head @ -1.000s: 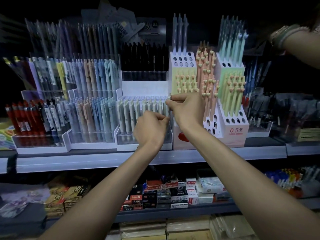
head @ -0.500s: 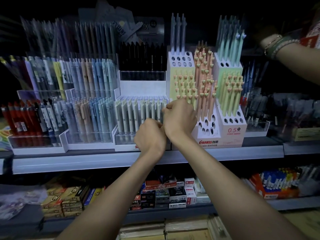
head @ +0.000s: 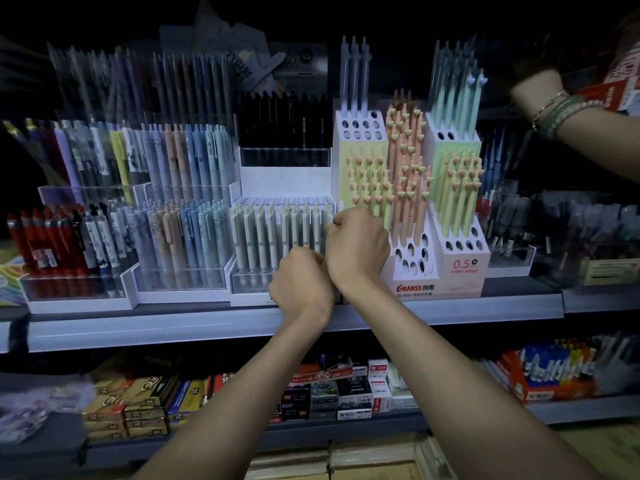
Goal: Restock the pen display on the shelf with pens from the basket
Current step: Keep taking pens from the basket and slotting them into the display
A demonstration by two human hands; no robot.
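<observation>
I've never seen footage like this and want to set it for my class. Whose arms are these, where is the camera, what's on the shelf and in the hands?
No machine: a person wears a head camera, so you look along their own arms. The shelf carries pen displays; the middle white tray holds a row of pale green pens. The right hand pinches the row's end pen; the left hand is curled just below, its contents hidden. The braceleted arm top right is someone else's.

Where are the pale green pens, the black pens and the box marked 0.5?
pale green pens (head: pixel 258 233), head view, on one barrel.
black pens (head: pixel 277 123), head view, on the upper barrels.
box marked 0.5 (head: pixel 464 277), head view, on its front face.
</observation>
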